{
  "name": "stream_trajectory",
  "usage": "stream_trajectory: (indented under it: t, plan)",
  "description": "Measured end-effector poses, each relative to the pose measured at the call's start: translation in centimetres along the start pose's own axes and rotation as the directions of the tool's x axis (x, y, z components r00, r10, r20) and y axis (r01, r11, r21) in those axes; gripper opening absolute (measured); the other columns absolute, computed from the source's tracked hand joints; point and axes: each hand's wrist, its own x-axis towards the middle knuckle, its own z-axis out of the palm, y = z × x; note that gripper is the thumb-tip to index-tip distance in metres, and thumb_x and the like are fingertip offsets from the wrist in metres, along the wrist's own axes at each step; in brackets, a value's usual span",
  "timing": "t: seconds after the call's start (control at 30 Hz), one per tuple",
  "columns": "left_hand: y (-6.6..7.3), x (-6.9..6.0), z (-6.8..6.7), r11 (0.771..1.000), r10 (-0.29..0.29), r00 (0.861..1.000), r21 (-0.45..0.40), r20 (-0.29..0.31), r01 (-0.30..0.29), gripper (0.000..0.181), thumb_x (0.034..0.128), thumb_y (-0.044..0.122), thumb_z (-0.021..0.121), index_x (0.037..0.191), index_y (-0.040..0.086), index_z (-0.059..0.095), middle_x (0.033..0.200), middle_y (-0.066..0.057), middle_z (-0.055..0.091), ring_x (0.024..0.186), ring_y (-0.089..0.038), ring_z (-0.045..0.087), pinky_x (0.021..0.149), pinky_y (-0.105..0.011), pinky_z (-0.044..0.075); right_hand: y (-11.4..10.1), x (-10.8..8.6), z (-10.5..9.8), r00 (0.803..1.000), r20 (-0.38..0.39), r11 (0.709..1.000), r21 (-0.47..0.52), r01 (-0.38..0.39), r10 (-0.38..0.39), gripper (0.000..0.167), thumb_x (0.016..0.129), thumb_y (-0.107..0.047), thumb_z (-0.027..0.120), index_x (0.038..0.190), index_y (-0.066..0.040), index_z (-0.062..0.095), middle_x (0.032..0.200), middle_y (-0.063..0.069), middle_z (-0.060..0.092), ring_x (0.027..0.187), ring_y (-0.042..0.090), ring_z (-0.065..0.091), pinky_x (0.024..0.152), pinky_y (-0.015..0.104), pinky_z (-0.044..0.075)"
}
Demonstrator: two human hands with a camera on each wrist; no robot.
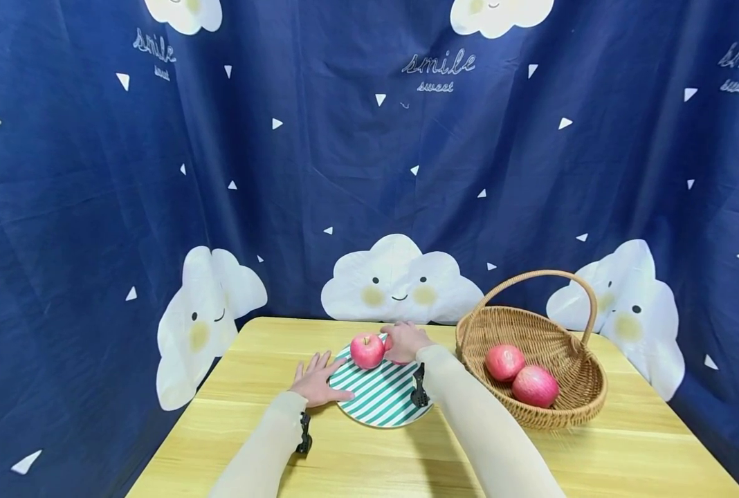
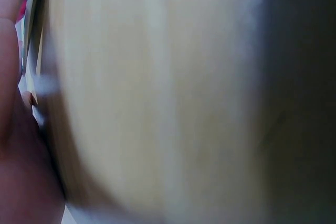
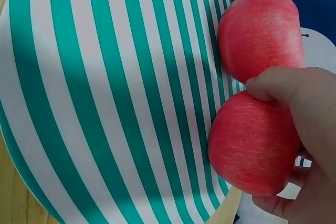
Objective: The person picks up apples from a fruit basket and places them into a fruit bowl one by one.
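Note:
A round board with green and white stripes [image 1: 382, 399] lies on the table. On its far part sit two red apples side by side. My right hand [image 1: 407, 340] grips the right-hand apple [image 3: 252, 148], thumb on one side and fingers curled round the other. The second apple [image 1: 367, 351] stands just left of it, almost touching the thumb in the right wrist view. My left hand [image 1: 317, 382] rests at the board's left edge with its fingers spread and holds nothing. In the left wrist view only part of that hand [image 2: 23, 177] shows, beside blurred wood.
To the right stands a wicker basket [image 1: 584, 408] with a tall arched handle [image 1: 544, 272]. Two more red apples [image 1: 519, 377] lie inside it. The light wooden table [image 1: 351, 467] ends at a dark blue curtain [image 1: 344, 138] printed with clouds.

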Motion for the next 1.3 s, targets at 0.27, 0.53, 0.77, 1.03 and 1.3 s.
stream_trajectory:
  t: [0.27, 0.53, 0.77, 1.03, 1.3]
  plan:
    - [0.9, -0.2, -0.6, 0.999, 0.024, 1.0, -0.03, -0.012, -0.024, 0.106, 0.0728, 0.079, 0.068, 0.157, 0.021, 0.039, 0.167, -0.019, 0.019, 0.154, -0.044, 0.008, 0.118, -0.07, -0.002, -0.1, -0.8, -0.8, 1.0, -0.029, 1.0, 0.011, -0.008, 0.008, 0.069, 0.076, -0.03, 0.083, 0.14, -0.019, 0.059, 0.137, 0.008, 0.06, 0.127, 0.034, 0.05, 0.099, 0.06, 0.044]
    - [1.5, -0.2, -0.7, 1.0, 0.018, 1.0, -0.016, -0.001, -0.018, 0.103, 0.0741, 0.075, 0.071, 0.157, 0.023, 0.038, 0.167, -0.018, 0.019, 0.155, -0.043, 0.008, 0.119, -0.069, -0.001, 0.0, -1.3, -1.0, 1.0, -0.029, 1.0, 0.029, -0.007, 0.008, 0.071, 0.073, -0.029, 0.085, 0.139, -0.018, 0.06, 0.138, 0.009, 0.058, 0.126, 0.034, 0.048, 0.097, 0.062, 0.043]
    - [1.4, -0.2, -0.5, 0.998, 0.052, 0.999, -0.022, -0.012, -0.053, 0.104, 0.0759, 0.079, 0.066, 0.158, 0.022, 0.037, 0.167, -0.021, 0.018, 0.154, -0.045, 0.007, 0.118, -0.07, -0.003, 0.2, -1.5, -1.2, 1.0, -0.025, 0.999, 0.035, -0.015, 0.016, 0.072, 0.074, -0.029, 0.086, 0.14, -0.019, 0.059, 0.142, 0.009, 0.056, 0.129, 0.034, 0.048, 0.1, 0.062, 0.043]
    - [0.8, -0.1, -0.4, 0.998, 0.052, 0.999, -0.036, -0.012, -0.053, 0.105, 0.0734, 0.078, 0.068, 0.157, 0.022, 0.039, 0.167, -0.02, 0.019, 0.154, -0.045, 0.008, 0.118, -0.071, -0.003, -0.3, -1.7, -2.7, 1.0, -0.005, 0.998, 0.062, 0.0, 0.0, 0.081, 0.072, -0.024, 0.087, 0.146, -0.019, 0.054, 0.149, 0.008, 0.051, 0.134, 0.036, 0.046, 0.106, 0.059, 0.041]
    - [-0.4, 0.3, 0.1, 0.999, 0.032, 0.999, -0.015, -0.023, -0.033, 0.104, 0.0717, 0.08, 0.068, 0.157, 0.028, 0.039, 0.167, -0.017, 0.019, 0.155, -0.043, 0.008, 0.118, -0.069, -0.001, -0.5, -2.3, -4.5, 1.0, 0.006, 0.992, 0.124, 0.021, -0.022, 0.062, 0.088, -0.029, 0.067, 0.148, -0.024, 0.051, 0.149, 0.007, 0.051, 0.136, 0.035, 0.045, 0.108, 0.053, 0.042]
